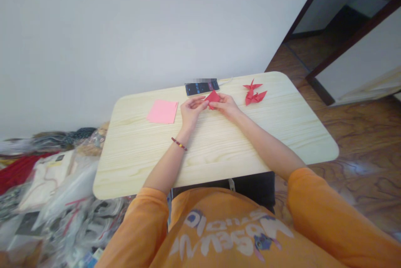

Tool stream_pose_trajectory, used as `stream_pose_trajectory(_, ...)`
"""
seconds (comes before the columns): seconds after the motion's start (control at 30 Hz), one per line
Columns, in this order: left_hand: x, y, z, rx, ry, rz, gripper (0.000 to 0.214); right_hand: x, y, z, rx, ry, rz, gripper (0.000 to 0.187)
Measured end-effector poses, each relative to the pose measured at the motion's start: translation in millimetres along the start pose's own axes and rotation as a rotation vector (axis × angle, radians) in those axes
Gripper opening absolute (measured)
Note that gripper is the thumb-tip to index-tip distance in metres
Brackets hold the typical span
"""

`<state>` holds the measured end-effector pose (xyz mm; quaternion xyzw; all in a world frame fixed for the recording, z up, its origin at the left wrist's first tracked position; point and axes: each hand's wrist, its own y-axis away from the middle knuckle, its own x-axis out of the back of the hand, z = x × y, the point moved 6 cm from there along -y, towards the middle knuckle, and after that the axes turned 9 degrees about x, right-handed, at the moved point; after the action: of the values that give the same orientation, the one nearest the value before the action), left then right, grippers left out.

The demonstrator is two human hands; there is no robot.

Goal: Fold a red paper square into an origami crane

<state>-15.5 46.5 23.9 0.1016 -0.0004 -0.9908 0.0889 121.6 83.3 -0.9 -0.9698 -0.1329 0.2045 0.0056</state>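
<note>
Between my two hands is a small folded piece of red origami paper [213, 97], held just above the table near its back edge. My left hand [193, 109] pinches its left side between thumb and fingers. At the right side, my right hand [226, 105] grips the same paper, thumb on its face and fingers behind. Some of the fingers are hidden by the paper. Off to the right lie red folded paper cranes [255, 94]. A stack of pink square paper sheets [163, 111] rests to the left of my left hand.
A phone [202, 87] with a lit screen and a white cable [226, 81] lies at the back of the pale wooden table [140, 159], against the wall. Plastic-wrapped clothes [72, 201] are piled on the left. A doorway opens at the right.
</note>
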Motion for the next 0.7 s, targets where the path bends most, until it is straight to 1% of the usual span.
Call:
stream_pose_trajectory(0.17,-1.2,0.7,0.4,-0.003,0.024,-0.009,0.031,0.9,0.0,0.1,-0.011,-0.017,0.014,0.052)
stream_pose_trajectory(0.47,0.4,0.0,-2.7,0.027,0.009,0.013,0.036,-1.0,1.4,-2.7,-0.008,-0.003,0.013,0.05)
stream_pose_trajectory(0.7,-0.6,0.3,-2.1,0.014,0.022,0.001,0.033,-0.4,1.0,-4.1,0.014,0.02,0.006,0.051)
